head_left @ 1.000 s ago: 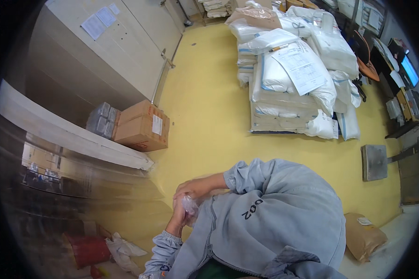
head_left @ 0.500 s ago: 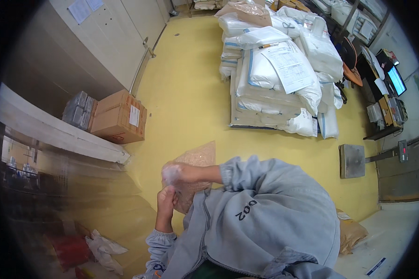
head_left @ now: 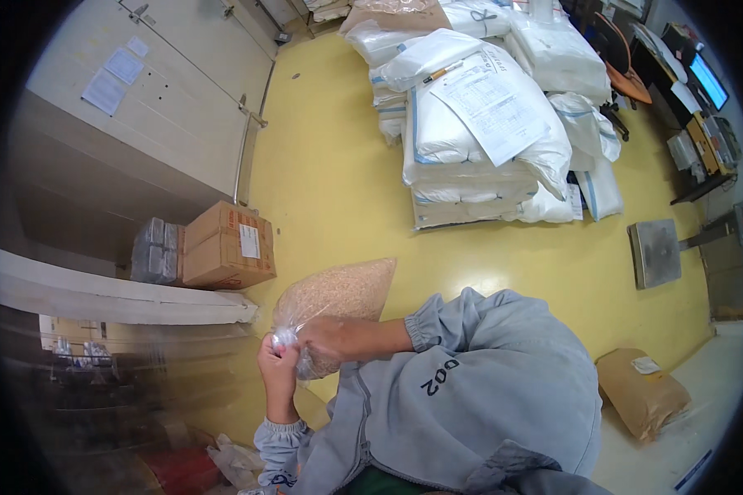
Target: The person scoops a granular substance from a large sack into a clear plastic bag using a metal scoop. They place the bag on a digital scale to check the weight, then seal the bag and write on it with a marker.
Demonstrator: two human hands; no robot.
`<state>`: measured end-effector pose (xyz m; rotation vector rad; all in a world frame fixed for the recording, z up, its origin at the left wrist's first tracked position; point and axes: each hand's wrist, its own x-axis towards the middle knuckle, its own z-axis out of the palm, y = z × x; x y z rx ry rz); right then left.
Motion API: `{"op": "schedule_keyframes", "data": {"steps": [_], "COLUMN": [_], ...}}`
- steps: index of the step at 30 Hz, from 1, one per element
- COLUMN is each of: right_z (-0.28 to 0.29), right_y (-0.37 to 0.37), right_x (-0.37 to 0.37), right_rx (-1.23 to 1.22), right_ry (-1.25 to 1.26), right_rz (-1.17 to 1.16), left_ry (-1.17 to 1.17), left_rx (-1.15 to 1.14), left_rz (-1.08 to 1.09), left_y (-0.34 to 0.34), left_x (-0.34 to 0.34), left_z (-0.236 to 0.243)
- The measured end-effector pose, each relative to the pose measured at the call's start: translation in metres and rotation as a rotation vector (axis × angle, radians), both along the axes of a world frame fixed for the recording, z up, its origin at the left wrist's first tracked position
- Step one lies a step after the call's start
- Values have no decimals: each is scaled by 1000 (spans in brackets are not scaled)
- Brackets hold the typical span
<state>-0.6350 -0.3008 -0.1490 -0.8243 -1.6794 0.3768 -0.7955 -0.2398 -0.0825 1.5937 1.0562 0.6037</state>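
Observation:
A clear plastic bag (head_left: 343, 289) full of pale tan granules or flakes leans away from me, just in front of my body. Its neck is gathered and twisted at the left end. My left hand (head_left: 278, 363) is closed on that gathered neck, thumb on top. Against the bag just right of the neck lies my right hand (head_left: 322, 338), its forearm coming across from the right. The right fingers curl in at the bunched plastic and are partly hidden. A small pinkish spot shows by the left thumb, too small to name.
White sacks (head_left: 487, 177) are stacked ahead, with a paper sheet (head_left: 495, 107) and a pen on top. A cardboard box (head_left: 227, 247) stands left by a white ledge (head_left: 124, 289). To the right are a floor scale (head_left: 656, 254), a brown paper sack (head_left: 642, 392) and a desk.
My view has shifted, so the box and scale sit farther right. The bag shows more fully, and my left hand now grips its neck at the left, with my right hand a little farther right.

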Motion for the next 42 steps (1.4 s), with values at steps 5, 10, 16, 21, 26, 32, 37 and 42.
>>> {"op": "schedule_keyframes", "data": {"steps": [5, 10, 16, 21, 26, 32, 37, 42], "right_z": [32, 29, 10, -3, -7, -6, -13, -9], "right_y": [32, 74, 104, 129, 182, 240, 280, 315], "right_x": [67, 85, 63, 63, 56, 49, 52, 86], "right_rx": [79, 139, 28, -189, -371, -665, -746, -725], "right_ry": [-127, -136, -167, -144, -305, -562, -490, -324], "right_rz": [88, 305, 71, -157, -327, -576, -689, -644], "left_ry": [263, 297, 554, 457, 201, 102, -28, -167], "left_rx": [274, 523, 939, 547, 311, 212, 411, 427], "left_rz": [-53, 25, -144, -309, -327, -499, -661, -687], "left_y": [-10, -13, 41, 96, 165, 254, 332, 383], "left_x": [42, 64, 64, 64, 50, 52, 74, 129], "left_z": [16, 20, 32, 24, -15, -40, -47, -62]}}
